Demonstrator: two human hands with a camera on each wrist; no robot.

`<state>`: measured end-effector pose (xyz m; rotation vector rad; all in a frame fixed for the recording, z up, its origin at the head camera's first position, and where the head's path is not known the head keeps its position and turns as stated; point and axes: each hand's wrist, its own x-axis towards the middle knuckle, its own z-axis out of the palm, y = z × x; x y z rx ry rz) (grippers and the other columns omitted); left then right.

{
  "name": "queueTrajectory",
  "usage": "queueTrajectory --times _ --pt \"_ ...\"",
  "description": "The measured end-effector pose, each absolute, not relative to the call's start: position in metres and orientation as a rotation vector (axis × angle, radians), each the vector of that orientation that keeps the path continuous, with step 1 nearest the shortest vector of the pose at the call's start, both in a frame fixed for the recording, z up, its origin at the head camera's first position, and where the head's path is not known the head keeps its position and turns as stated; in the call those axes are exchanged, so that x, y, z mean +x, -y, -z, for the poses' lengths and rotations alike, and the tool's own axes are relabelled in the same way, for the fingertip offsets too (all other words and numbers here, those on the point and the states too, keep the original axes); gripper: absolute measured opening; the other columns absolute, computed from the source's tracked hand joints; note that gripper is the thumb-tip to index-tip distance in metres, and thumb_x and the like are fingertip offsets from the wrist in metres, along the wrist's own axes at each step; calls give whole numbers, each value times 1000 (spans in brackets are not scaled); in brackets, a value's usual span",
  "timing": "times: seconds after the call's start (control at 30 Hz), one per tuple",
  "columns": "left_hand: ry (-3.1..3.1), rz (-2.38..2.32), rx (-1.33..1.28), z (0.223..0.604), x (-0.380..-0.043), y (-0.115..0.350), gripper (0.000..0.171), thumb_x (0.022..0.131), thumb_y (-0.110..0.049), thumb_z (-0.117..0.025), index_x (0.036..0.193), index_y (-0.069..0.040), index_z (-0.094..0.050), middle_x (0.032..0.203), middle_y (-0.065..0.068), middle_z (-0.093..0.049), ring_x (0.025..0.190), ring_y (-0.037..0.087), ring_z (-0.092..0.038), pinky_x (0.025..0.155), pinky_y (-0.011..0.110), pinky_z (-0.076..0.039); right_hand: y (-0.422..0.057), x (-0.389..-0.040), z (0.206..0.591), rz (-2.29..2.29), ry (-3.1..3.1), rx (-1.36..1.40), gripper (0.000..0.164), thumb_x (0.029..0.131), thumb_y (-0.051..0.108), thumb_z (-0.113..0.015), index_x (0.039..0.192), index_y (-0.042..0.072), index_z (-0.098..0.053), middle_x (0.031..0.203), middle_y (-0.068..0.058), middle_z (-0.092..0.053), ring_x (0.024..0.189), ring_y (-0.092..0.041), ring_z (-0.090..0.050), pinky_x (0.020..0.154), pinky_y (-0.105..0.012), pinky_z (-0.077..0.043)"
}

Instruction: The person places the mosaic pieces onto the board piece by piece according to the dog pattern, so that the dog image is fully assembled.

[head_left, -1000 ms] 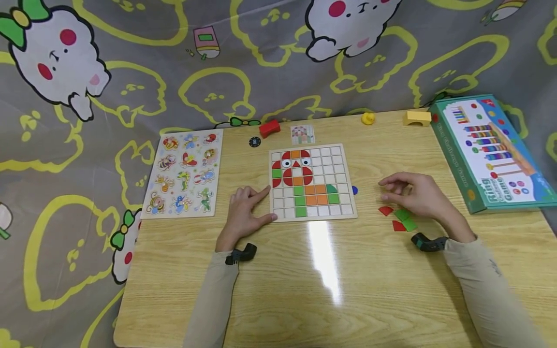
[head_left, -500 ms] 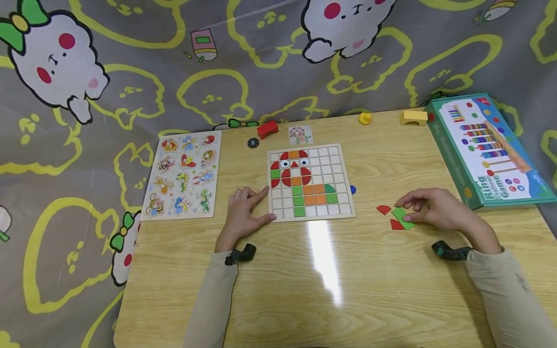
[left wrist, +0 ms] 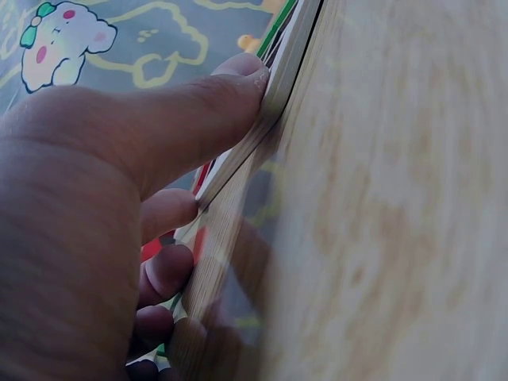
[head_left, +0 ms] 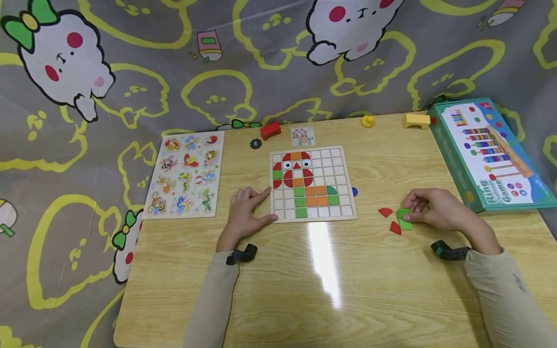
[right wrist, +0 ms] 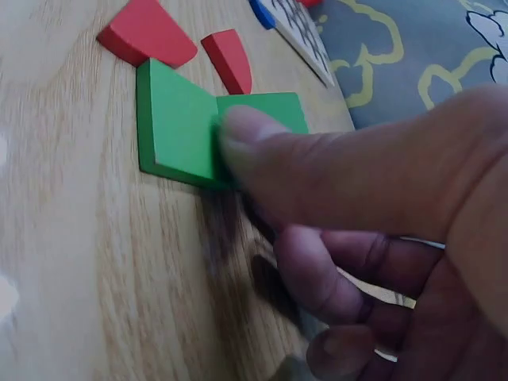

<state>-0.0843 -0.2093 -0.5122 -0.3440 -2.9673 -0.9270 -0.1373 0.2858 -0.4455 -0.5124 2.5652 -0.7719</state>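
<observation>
My left hand (head_left: 247, 215) lies beside the wooden grid board (head_left: 353, 208), thumb at its lower left corner and index finger at its left edge. In the left wrist view the thumb (left wrist: 238, 83) meets the board's rim (left wrist: 278, 87). Red, orange and green tiles fill part of the grid, with two eye pieces among them. My right hand (head_left: 435, 210) is over two green square tiles (right wrist: 178, 127) on the table. Its thumb (right wrist: 254, 131) touches the tiles where they meet; the other fingers are loosely curled below, apart from them. Two red quarter-round tiles (right wrist: 151, 36) lie close by.
An insect puzzle board (head_left: 219, 193) lies at left. At the back are a picture card (head_left: 302, 137), black chip (head_left: 256, 143), red block (head_left: 271, 130), yellow duck (head_left: 367, 121) and yellow arch block (head_left: 416, 121). A game box (head_left: 491, 154) stands right. A blue piece (head_left: 355, 192) touches the grid board's right side.
My right hand has moved right and toward me, its thumb coming onto the green tiles. The green tiles and the nearer red one have turned slightly. My left hand stays put.
</observation>
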Motion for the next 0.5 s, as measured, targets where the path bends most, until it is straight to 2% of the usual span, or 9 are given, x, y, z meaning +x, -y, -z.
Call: queueTrajectory --times 0.13,0.27,0.37,0.5 --pt "2966 929 -341 513 -84 209 80 77 -62 -74 147 -32 -48 101 -2 -46 89 18 -34 81 36 -24 -283 -135 450 985 -2560 -487 21 89 19 -75 105 10 -65 85 -4 -61 70 -12 -56 62 -23 -45" --pt "2961 931 -333 513 -83 209 80 77 -61 -74 147 -33 -48 101 -2 -46 89 18 -34 81 35 -24 -270 -135 450 1236 -2502 -488 28 93 11 -69 120 8 -62 83 -8 -60 67 -18 -55 60 -25 -43" --pt "2962 935 -330 512 -83 209 79 77 -61 -74 147 -32 -48 101 -2 -46 89 18 -34 80 35 -24 -258 -135 449 1332 -2444 -449 27 94 13 -67 120 8 -63 83 -10 -59 66 -21 -54 59 -28 -44" --pt "2965 936 -330 511 -84 208 79 78 -61 -74 147 -32 -49 101 -2 -47 89 19 -34 80 36 -24 -239 -136 452 1391 -2430 -380 29 90 18 -74 116 9 -64 86 -10 -62 68 -21 -60 59 -28 -48"
